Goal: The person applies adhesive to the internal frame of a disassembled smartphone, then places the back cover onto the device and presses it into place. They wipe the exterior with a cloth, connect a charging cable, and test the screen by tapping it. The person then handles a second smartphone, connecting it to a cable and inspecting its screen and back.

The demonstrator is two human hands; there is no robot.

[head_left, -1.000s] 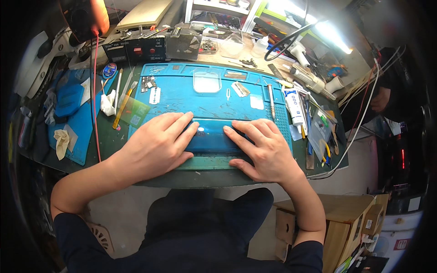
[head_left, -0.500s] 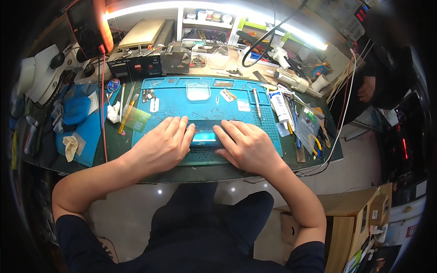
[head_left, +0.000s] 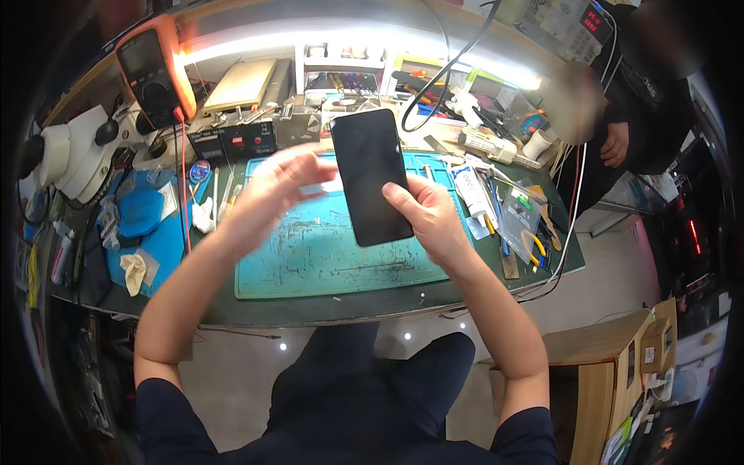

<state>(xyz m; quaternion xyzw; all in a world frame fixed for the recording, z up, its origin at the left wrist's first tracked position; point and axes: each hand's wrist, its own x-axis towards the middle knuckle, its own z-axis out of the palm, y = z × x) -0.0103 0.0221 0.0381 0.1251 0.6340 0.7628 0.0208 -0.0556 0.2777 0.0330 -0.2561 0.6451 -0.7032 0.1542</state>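
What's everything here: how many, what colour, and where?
bench: one, dark green, across the middle
large mat: one, turquoise, on the bench
phone: one, black, over the mat
multimeter: one, orange and black, upper left
microscope: one, white, far left
switch box: one, black, behind the mat
tube: one, white and blue, right of the mat
small tools: uncounted, mixed colours, around the mat
cabinet: one, wood-brown, lower right
co-worker's hand: one, bare, upper right
left grip: one, bare, blurred, left of the phone
right grip: one, bare, holding the phone's right side

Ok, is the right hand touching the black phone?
Touching: the head view shows the right hand holding the black phone, thumb on its front.
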